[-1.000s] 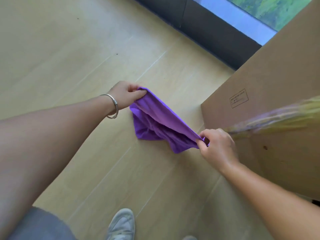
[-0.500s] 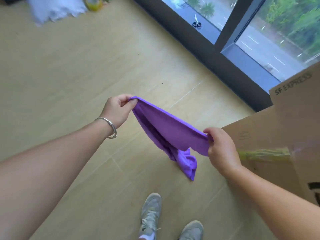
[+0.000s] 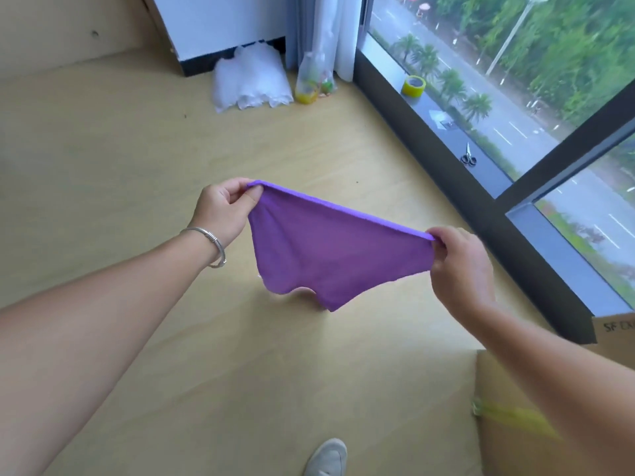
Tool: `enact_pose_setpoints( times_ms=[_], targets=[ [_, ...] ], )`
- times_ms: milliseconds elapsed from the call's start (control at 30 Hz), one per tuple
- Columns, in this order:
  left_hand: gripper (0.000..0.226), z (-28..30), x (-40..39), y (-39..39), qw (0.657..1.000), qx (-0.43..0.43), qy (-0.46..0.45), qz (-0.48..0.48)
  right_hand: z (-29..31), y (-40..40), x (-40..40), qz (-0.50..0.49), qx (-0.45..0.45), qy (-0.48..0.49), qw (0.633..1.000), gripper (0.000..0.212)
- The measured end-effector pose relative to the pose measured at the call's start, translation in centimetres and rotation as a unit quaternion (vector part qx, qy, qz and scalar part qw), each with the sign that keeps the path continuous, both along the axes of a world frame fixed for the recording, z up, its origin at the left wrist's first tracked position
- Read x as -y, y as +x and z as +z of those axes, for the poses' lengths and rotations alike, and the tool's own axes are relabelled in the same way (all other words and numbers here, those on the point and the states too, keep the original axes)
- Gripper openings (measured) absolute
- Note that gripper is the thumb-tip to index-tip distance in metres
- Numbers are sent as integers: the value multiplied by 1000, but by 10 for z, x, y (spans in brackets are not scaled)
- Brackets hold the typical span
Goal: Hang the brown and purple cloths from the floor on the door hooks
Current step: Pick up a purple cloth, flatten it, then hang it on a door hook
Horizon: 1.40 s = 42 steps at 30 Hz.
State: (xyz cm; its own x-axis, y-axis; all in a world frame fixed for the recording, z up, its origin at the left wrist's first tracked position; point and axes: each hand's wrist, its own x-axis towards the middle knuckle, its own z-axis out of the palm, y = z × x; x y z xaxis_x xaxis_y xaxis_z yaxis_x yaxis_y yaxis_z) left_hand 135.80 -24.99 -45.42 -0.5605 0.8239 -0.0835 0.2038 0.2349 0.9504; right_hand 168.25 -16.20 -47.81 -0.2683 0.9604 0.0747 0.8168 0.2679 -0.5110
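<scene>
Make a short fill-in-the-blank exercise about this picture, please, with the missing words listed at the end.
1. Both hands hold up a cloth whose colour is ____.
2. The bracelet is on the ____ wrist.
3. On the sill, between the tape roll and the right hand, lies a pair of ____.
4. The left hand and right hand each pinch one top ____ of the cloth.

Missing words: purple; left; scissors; corner

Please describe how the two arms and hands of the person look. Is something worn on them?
Both arms are bare up to the frame edge; no sleeves, gloves or rings show. The left hand has a thin silver bangle at its wrist, with a small coiled section on the band. The right hand and its wrist carry nothing.
</scene>
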Motion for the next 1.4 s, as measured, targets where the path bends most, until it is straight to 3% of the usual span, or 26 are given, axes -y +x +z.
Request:
enact_pose_setpoints(
  times_ms=[200, 467, 767, 967, 1167, 1400],
  targets=[
    [19, 26, 48, -41, 996, -31, 15, 88, 31, -40, -2, 53, -80, 15, 995, 18],
    [24, -9, 176, 1, 988, -43, -70, 128, 10, -12, 52, 229, -39, 29, 972, 15],
    [16, -131, 317, 128, 964, 14, -208, 166, -101, 91, 168, 303, 36, -95, 948, 25],
    [14, -214, 381, 171, 946, 62, -279, 154, -177, 130, 221, 288, 104, -173, 936, 27],
    [24, -291, 392, 158, 937, 99, -303, 141, -251, 116, 232, 228, 122, -234, 937, 20],
    [29, -403, 350, 99, 944, 80, -278, 158, -362, 47, 187, 160, 76, -274, 945, 22]
  ],
)
